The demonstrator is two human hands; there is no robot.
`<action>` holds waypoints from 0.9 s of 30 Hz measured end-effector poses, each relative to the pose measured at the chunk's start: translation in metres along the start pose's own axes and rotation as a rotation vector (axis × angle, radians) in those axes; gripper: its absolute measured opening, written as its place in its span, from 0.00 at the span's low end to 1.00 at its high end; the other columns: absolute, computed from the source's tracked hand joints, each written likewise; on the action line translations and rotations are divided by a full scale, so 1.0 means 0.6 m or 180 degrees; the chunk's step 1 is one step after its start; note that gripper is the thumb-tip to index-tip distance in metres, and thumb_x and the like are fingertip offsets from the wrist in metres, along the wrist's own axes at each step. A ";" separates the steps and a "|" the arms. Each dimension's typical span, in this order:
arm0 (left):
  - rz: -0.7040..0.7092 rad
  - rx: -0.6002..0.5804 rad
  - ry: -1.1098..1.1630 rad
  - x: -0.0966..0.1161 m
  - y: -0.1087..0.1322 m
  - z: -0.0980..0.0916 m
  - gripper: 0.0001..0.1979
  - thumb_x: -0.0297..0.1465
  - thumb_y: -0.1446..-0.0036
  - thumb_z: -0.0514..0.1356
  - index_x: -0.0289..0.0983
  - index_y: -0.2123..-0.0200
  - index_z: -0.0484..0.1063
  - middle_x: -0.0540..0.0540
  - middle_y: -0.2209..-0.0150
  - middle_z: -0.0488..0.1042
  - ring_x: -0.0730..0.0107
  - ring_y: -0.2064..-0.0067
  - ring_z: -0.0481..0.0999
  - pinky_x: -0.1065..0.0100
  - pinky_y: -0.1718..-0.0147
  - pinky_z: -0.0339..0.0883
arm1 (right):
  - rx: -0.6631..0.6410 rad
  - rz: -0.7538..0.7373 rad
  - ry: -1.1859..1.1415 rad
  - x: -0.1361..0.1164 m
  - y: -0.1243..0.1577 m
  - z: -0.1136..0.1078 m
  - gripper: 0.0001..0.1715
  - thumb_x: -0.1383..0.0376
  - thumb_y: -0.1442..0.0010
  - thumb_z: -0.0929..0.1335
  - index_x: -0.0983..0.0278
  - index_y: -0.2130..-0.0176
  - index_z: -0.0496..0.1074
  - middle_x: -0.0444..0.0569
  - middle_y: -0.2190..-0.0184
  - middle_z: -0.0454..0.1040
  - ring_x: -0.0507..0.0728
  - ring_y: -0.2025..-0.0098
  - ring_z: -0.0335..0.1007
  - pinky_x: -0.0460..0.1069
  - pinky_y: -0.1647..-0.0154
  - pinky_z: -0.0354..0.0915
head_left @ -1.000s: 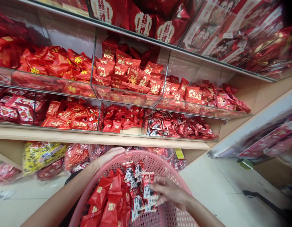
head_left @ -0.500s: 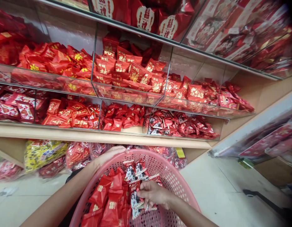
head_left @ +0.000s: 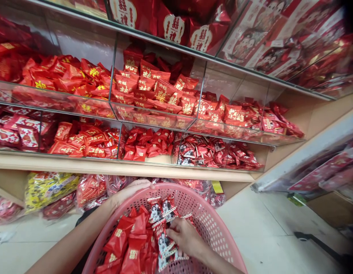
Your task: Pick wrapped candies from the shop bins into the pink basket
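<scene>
A pink plastic basket (head_left: 219,228), pierced with holes, is in front of me at the bottom of the view. My left hand (head_left: 132,190) lies along its far left rim, holding it; the fingertips partly pass out of sight. Plain red wrapped candies (head_left: 133,247) with gold marks fill the basket's left side. Beside them are several small candy packets (head_left: 162,236) printed with black-and-white cartoon figures. My right hand (head_left: 183,236) is down inside the basket, its fingers curled against the right edge of one printed packet; its lower fingers are hidden.
Ahead, clear-fronted shelf bins hold red packets (head_left: 162,91), more red candies (head_left: 144,142) and printed candies (head_left: 193,148). A wooden shelf edge (head_left: 79,163) runs just beyond the basket. Bagged candies, including a yellow bag (head_left: 50,190), lie beneath it. Tiled floor (head_left: 267,236) shows at right.
My right hand has shifted slightly lower and deeper among the printed packets, which now lie a little differently. My left hand stays on the rim. The view has moved slightly.
</scene>
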State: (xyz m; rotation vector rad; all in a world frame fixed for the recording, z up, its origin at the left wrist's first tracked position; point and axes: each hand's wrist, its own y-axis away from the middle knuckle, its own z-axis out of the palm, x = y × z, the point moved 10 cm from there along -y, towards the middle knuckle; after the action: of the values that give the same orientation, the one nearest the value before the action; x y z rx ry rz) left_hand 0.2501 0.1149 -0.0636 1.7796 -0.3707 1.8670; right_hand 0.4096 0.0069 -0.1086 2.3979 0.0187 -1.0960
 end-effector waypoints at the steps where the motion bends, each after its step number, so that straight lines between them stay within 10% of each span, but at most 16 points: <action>1: -0.0032 -0.0002 0.0030 -0.003 -0.001 0.000 0.15 0.41 0.48 0.58 0.35 0.65 0.73 0.46 0.60 0.74 0.63 0.57 0.70 0.66 0.54 0.59 | 0.0031 0.0018 0.0030 -0.002 0.003 -0.003 0.13 0.56 0.47 0.63 0.64 0.73 0.65 0.38 0.84 0.61 0.48 0.88 0.62 0.42 0.88 0.44; 10: 0.0005 -0.0032 0.0019 -0.005 -0.001 -0.002 0.14 0.40 0.47 0.57 0.35 0.64 0.73 0.47 0.61 0.74 0.64 0.56 0.70 0.67 0.53 0.57 | 0.0735 -0.0436 0.0921 -0.054 0.027 -0.070 0.16 0.56 0.46 0.64 0.64 0.77 0.70 0.44 0.83 0.69 0.51 0.80 0.62 0.45 0.79 0.48; 19: 0.0002 0.0039 -0.0178 0.000 -0.005 -0.005 0.16 0.42 0.49 0.58 0.36 0.65 0.73 0.46 0.60 0.74 0.60 0.53 0.69 0.64 0.51 0.56 | 0.2548 -0.0890 0.2482 -0.197 0.039 -0.371 0.19 0.65 0.40 0.59 0.61 0.49 0.63 0.53 0.57 0.69 0.54 0.70 0.68 0.46 0.74 0.54; 27: 0.0026 -0.0086 -0.0049 0.002 -0.003 0.000 0.15 0.40 0.47 0.57 0.35 0.64 0.73 0.45 0.60 0.74 0.61 0.55 0.71 0.65 0.51 0.57 | 0.2198 -0.1097 0.3086 -0.216 -0.018 -0.390 0.14 0.65 0.38 0.59 0.60 0.67 0.72 0.49 0.61 0.69 0.55 0.61 0.67 0.45 0.76 0.53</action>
State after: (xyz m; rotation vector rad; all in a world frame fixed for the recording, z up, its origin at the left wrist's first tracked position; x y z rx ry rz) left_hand 0.2510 0.1168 -0.0628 1.7781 -0.4077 1.8464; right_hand 0.4848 0.1449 0.1081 3.4102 0.4564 0.1041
